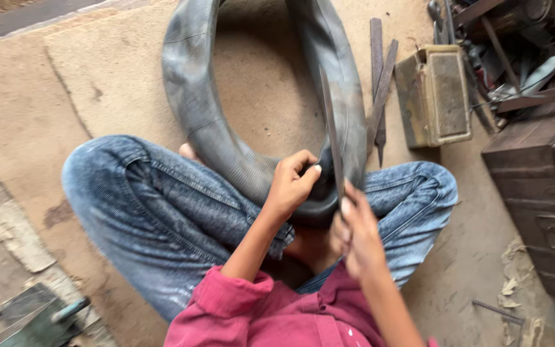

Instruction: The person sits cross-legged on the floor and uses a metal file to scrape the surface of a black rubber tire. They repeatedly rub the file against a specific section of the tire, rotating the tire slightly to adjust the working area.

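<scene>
I sit cross-legged in blue jeans with a large grey rubber inner tube (191,96) lying across my lap and out over the floor. My left hand (292,183) pinches the tube's near part and holds it down. My right hand (356,231) grips the handle end of a long flat metal file (331,128), whose blade lies against the tube just right of my left hand. The spot under the blade is partly hidden by my fingers.
Two more long files (379,83) lie on the brown floor right of the tube. An olive metal box (434,95) sits beside them. Dark metal crates (541,180) and scrap fill the right edge. A green tool (52,318) lies at the bottom left.
</scene>
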